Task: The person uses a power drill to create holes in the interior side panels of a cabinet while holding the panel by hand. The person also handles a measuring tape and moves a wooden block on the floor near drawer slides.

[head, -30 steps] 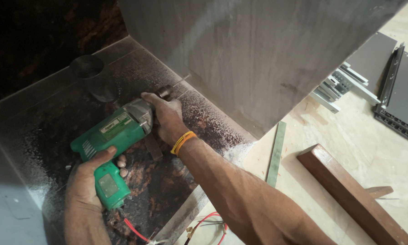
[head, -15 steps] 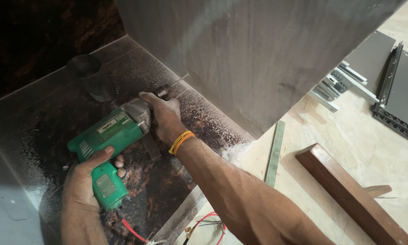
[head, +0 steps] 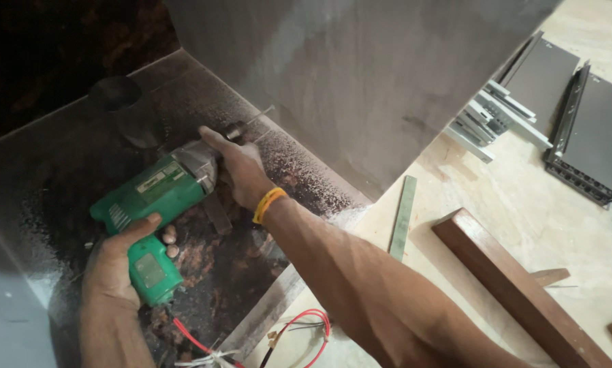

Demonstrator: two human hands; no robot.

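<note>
I see my left hand point(head: 118, 262) wrapped around the pistol grip of the green plastic electric drill point(head: 152, 204), fingers closed tight on the handle at the near left. My right hand point(head: 238, 167) lies over the grey metal nose of that drill, palm down and fingers curled round it, a yellow band point(head: 268, 204) on the wrist. The drill rests low over the dark speckled stone slab point(head: 204, 272), pointing far and right, and its thin bit point(head: 259, 114) reaches the foot of the tall grey upright panel point(head: 360, 75). Pale dust lies on the slab just beside the bit. A red cable point(head: 306, 327) loops at the near edge. To the right, on the pale plywood floor point(head: 510, 197), lie a brown wooden bar point(head: 517, 286), a narrow green strip point(head: 402, 218) and, farther off, dark flat panels with metal rails point(head: 585, 129).
</note>
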